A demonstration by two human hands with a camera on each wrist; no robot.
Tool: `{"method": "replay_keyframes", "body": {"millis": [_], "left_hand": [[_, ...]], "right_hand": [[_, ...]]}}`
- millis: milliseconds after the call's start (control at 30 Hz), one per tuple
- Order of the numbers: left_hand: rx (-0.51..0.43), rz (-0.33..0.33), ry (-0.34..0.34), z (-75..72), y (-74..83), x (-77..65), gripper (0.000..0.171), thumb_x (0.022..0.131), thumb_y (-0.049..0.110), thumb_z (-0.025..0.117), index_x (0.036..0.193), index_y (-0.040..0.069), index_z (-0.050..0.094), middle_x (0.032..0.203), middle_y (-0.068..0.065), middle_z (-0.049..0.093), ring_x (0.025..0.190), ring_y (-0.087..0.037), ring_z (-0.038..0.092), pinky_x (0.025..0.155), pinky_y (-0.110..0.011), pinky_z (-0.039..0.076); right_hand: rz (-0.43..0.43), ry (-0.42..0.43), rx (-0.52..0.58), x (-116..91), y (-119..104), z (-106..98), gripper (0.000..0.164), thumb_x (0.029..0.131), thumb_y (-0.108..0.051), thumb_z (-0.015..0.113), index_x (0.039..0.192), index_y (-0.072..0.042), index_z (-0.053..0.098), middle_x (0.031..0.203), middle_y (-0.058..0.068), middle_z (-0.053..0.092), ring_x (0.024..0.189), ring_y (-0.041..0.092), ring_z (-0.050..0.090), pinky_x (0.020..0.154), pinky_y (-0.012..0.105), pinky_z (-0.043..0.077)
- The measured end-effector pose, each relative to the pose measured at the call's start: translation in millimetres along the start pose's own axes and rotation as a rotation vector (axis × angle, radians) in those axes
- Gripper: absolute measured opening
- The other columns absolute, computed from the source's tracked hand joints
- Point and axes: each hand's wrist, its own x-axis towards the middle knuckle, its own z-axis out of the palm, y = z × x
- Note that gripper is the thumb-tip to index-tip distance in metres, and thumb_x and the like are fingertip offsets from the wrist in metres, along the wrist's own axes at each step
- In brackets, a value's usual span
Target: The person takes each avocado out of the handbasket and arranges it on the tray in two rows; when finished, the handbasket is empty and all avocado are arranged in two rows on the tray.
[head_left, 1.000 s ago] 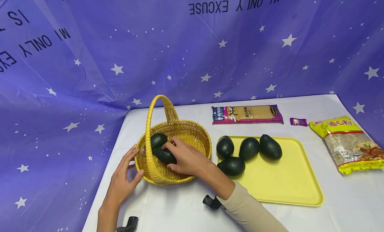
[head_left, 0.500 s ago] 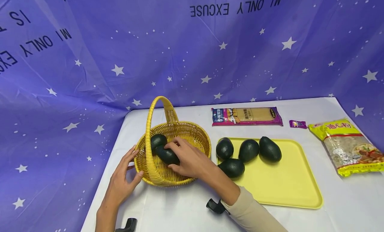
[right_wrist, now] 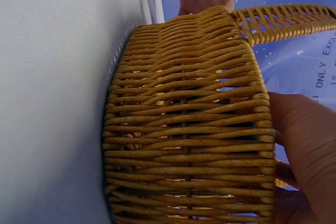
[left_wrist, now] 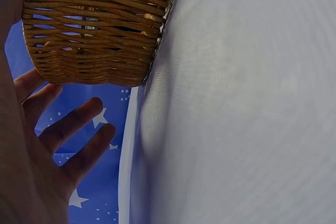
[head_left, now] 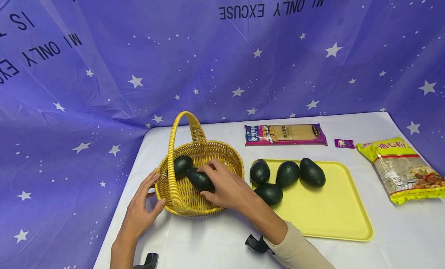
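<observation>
Avocado [head_left: 199, 179] is located inside the yellow wicker basket [head_left: 231, 157], gripped between the curled fingers and thumb of the right hand [head_left: 226, 186]. A second avocado [head_left: 182, 165] lies just beside it. Left hand [head_left: 140, 213]: fingers extended and spread apart, touching the basket's side without grasping it. Four further avocados [head_left: 287, 174] rest on the yellow rectangular tray [head_left: 326, 213], right of the basket.

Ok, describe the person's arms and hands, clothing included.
The left hand and right hand are bare, no gloves or rings visible. A beige sleeve stops short of the right wrist; no left sleeve shows. A black, bent piece shows by the right forearm, another by the left.
</observation>
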Motion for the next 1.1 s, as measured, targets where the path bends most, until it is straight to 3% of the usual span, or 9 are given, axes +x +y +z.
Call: {"method": "replay_keyframes", "body": {"millis": [233, 467, 900, 1100], "left_hand": [[0.015, 0.01, 0.013, 0.5, -2.0, -1.8, 0.078, 0.093, 0.013, 0.077, 0.164, 0.018, 0.047, 0.172, -0.003, 0.041, 0.125, -0.001, 0.058, 0.1, -0.009, 0.049], [0.001, -0.002, -0.003, 0.8, -2.1, -0.8, 0.08, 0.093, 0.012, 0.078, 0.165, 0.019, 0.045, 0.173, 0.001, 0.039, 0.129, -0.001, 0.056, 0.101, -0.01, 0.05], [0.001, 0.018, 0.008, -0.3, -2.4, -0.2, 0.08, 0.091, 0.01, 0.078, 0.164, 0.016, 0.046, 0.172, -0.002, 0.04, 0.13, 0.001, 0.053, 0.101, -0.007, 0.048], [-0.008, 0.016, 0.012, 1.0, -1.8, 0.9, 0.079, 0.091, 0.01, 0.077, 0.164, 0.015, 0.047, 0.172, -0.002, 0.041, 0.13, 0.0, 0.054, 0.101, -0.007, 0.047]], "right_hand": [[0.017, 0.015, 0.042, -7, 1, -6, 0.06, 0.09, -0.034, 0.089, 0.142, -0.016, 0.063, 0.133, 0.006, 0.058, 0.111, 0.018, 0.063, 0.09, 0.033, 0.063], [0.048, 0.027, 0.091, -13, 4, -7, 0.06, 0.089, -0.032, 0.09, 0.141, -0.017, 0.064, 0.133, 0.004, 0.058, 0.109, 0.016, 0.063, 0.089, 0.032, 0.062], [0.072, 0.07, 0.062, -25, 1, -19, 0.06, 0.088, -0.031, 0.091, 0.14, -0.017, 0.065, 0.133, 0.005, 0.058, 0.104, 0.015, 0.062, 0.08, 0.03, 0.062], [0.086, 0.086, 0.052, -31, 5, -21, 0.06, 0.087, -0.03, 0.092, 0.139, -0.016, 0.065, 0.132, 0.005, 0.059, 0.106, 0.016, 0.065, 0.083, 0.032, 0.062]]}}
